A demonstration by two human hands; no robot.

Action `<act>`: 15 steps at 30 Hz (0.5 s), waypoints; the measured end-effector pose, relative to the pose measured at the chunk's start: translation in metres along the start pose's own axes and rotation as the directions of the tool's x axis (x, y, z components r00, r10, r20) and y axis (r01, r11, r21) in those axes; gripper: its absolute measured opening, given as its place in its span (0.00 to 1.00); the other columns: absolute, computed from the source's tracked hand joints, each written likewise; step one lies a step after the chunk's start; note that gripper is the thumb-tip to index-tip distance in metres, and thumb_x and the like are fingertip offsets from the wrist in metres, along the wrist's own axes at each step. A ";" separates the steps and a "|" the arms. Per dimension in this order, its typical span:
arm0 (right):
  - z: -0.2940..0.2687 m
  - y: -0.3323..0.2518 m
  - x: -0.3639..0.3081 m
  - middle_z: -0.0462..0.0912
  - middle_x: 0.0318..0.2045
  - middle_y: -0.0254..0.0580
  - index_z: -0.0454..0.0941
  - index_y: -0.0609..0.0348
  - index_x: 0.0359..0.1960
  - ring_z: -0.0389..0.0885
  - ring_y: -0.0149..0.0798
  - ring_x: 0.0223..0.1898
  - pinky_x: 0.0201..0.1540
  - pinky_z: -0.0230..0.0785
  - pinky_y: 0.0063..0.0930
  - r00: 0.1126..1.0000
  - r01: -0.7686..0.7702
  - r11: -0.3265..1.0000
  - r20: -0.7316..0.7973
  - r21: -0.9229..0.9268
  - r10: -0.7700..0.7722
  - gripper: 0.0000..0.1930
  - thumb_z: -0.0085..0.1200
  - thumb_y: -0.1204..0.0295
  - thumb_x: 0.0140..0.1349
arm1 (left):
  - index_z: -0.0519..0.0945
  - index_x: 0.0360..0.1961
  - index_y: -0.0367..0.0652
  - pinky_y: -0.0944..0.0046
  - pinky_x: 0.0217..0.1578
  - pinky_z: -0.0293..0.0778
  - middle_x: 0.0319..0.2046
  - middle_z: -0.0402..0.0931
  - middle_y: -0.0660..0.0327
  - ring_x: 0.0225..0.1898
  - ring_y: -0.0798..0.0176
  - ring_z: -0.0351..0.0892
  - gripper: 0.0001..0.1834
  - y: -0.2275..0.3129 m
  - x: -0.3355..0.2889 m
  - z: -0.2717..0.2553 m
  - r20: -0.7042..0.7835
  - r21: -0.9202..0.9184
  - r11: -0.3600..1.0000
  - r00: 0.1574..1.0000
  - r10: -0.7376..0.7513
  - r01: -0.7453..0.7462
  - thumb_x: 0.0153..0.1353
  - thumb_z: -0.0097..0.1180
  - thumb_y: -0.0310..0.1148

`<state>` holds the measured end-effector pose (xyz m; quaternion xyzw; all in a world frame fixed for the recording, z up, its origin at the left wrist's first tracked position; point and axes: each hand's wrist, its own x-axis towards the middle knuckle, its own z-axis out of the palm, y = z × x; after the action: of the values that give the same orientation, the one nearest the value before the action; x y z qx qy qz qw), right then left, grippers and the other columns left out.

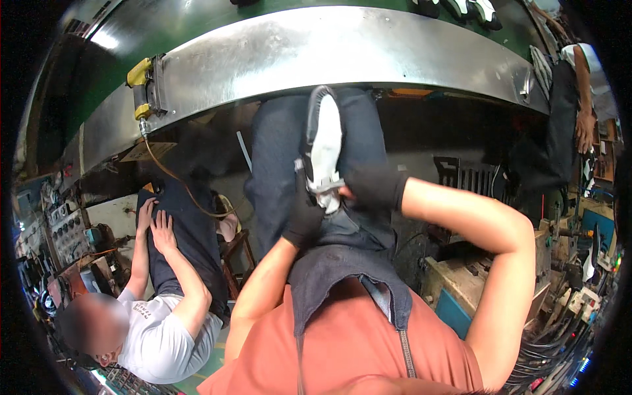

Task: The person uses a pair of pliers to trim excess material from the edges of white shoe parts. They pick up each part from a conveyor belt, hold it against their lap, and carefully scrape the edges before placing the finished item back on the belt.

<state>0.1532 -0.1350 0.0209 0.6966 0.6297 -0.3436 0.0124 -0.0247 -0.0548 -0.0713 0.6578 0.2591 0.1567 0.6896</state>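
A white and black shoe (pixel 326 135) lies lengthwise across my lap, its far end close to the metal bench edge. My left hand (pixel 308 214), in a black glove with bare fingertips, is closed round the near end of the shoe from the left. At the right side of that same end is my right hand (pixel 372 189), gloved in black and blurred by motion. Its fingers look pinched on a small greyish piece lying across the shoe; what this is I cannot make out.
A metal-edged bench (pixel 283 56) with a green top spans the far side. On its left lies a yellow and black air tool (pixel 141 89) with a hose (pixel 174 172). Several shoes (pixel 461 10) stand far right. A seated person (pixel 168 329) is at left; another person's arm (pixel 582 99) shows right.
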 end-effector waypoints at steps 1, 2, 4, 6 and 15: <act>0.009 0.020 0.011 0.81 0.25 0.54 0.82 0.58 0.25 0.81 0.54 0.28 0.32 0.72 0.45 0.997 0.073 0.995 -0.003 0.066 -0.073 0.18 0.46 0.59 0.61 | 0.36 0.68 0.33 0.61 0.66 0.47 0.69 0.41 0.46 0.69 0.55 0.44 0.49 -0.010 0.006 -0.007 0.042 0.067 0.998 0.999 0.016 -0.019 0.57 0.58 0.30; 0.013 0.019 0.015 0.82 0.25 0.52 0.82 0.57 0.26 0.82 0.52 0.28 0.32 0.72 0.43 0.999 0.053 0.998 0.004 -0.036 -0.053 0.17 0.46 0.59 0.61 | 0.37 0.68 0.33 0.61 0.65 0.49 0.68 0.45 0.46 0.68 0.55 0.48 0.47 -0.006 0.007 -0.012 0.065 0.036 0.999 0.998 -0.005 0.002 0.55 0.55 0.25; 0.006 -0.022 0.002 0.82 0.26 0.51 0.82 0.58 0.26 0.81 0.55 0.28 0.34 0.73 0.43 0.999 -0.038 0.983 -0.019 -0.181 0.036 0.15 0.48 0.61 0.60 | 0.38 0.68 0.32 0.62 0.64 0.52 0.66 0.49 0.46 0.67 0.56 0.52 0.46 0.001 0.015 -0.021 0.079 0.094 0.995 0.997 0.020 -0.028 0.54 0.53 0.22; 0.019 0.002 0.006 0.82 0.27 0.49 0.82 0.58 0.28 0.81 0.54 0.29 0.38 0.73 0.41 0.974 0.161 0.959 -0.120 -0.233 -0.193 0.15 0.49 0.60 0.59 | 0.38 0.68 0.32 0.61 0.63 0.54 0.66 0.50 0.46 0.67 0.56 0.52 0.47 0.004 0.011 -0.025 0.143 0.251 0.964 0.988 0.052 -0.087 0.54 0.54 0.23; -0.030 0.045 0.016 0.78 0.22 0.51 0.77 0.60 0.26 0.79 0.52 0.27 0.29 0.70 0.43 0.963 0.198 0.980 0.181 0.017 -0.198 0.19 0.46 0.55 0.63 | 0.46 0.67 0.31 0.61 0.61 0.56 0.62 0.57 0.45 0.63 0.52 0.60 0.38 -0.075 0.029 -0.009 -0.142 0.151 0.988 0.990 0.001 0.020 0.61 0.50 0.28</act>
<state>0.2067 -0.1172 0.0176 0.5960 0.6924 -0.4051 0.0359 -0.0152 -0.0373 -0.1500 0.6944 0.3216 0.1795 0.6182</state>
